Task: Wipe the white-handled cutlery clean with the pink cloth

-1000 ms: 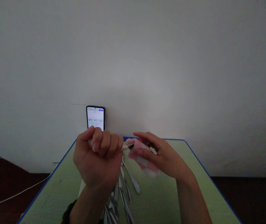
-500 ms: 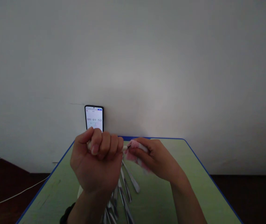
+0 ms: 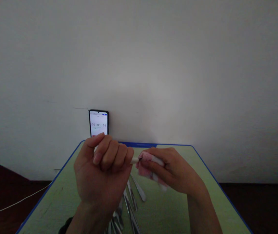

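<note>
My left hand [image 3: 107, 169] is closed in a fist, palm side facing me, around the pale handle [image 3: 135, 160] of a utensil. A short bit of dark metal shows where the handle ends; the rest is inside a fluffy pink and white cloth [image 3: 145, 162], so its kind is hidden. Thumb and fingers of my right hand [image 3: 168, 165] pinch the cloth around that metal end. Below the hands, several metal pieces of cutlery [image 3: 131, 208] lie in a loose pile on the green table [image 3: 163, 211], partly covered by my left forearm.
A phone [image 3: 99, 123] showing a running timer leans upright against the white wall [image 3: 153, 65] behind my left hand. Blue edging [image 3: 139, 145] borders the table. To the left, a white cable [image 3: 19, 203] runs across the dark floor.
My right hand first closed tighter with the cloth around the metal end and came left, then shifted back right. My left hand has moved slightly right, still gripping the handle.
</note>
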Demonstrator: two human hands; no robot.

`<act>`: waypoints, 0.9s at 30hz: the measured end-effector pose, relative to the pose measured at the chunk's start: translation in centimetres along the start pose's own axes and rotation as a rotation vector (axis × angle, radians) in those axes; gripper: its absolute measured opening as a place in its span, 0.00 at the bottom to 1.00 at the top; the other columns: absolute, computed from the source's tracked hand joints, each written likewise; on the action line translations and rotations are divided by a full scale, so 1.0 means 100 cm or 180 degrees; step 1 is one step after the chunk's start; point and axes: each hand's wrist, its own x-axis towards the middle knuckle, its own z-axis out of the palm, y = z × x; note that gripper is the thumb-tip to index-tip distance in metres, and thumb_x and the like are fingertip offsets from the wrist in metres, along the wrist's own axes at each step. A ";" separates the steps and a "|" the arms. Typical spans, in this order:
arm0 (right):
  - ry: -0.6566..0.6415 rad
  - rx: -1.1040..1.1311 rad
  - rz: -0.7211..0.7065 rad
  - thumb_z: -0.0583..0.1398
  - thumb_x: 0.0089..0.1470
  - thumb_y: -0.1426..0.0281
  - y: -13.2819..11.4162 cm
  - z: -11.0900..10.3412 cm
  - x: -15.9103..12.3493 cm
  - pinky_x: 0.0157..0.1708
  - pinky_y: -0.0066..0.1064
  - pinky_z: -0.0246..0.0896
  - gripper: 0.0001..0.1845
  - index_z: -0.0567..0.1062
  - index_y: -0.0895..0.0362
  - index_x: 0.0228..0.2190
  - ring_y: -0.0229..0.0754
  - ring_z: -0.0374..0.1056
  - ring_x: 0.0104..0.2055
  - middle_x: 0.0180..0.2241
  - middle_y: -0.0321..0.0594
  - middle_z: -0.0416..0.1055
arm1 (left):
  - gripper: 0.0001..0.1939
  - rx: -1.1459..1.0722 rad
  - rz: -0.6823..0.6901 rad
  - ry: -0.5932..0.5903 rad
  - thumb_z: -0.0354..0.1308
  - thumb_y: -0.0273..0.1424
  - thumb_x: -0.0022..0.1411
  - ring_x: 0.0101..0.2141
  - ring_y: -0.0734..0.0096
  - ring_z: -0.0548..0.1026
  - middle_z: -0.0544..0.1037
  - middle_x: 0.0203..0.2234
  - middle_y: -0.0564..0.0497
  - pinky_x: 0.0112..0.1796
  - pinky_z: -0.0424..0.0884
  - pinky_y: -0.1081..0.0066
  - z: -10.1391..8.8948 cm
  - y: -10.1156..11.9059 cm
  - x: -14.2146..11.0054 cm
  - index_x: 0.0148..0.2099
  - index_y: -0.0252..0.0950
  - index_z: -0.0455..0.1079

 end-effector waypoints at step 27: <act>0.0544 -0.0137 0.0413 0.49 0.58 0.61 0.019 -0.018 -0.011 0.30 0.24 0.55 0.18 0.74 0.57 0.29 0.34 0.66 0.26 0.27 0.37 0.74 | 0.12 0.5895 -0.0439 -0.1424 0.50 0.40 0.60 0.23 0.72 0.67 0.72 0.23 0.55 0.25 0.57 0.76 -0.023 0.016 0.021 0.33 0.38 0.69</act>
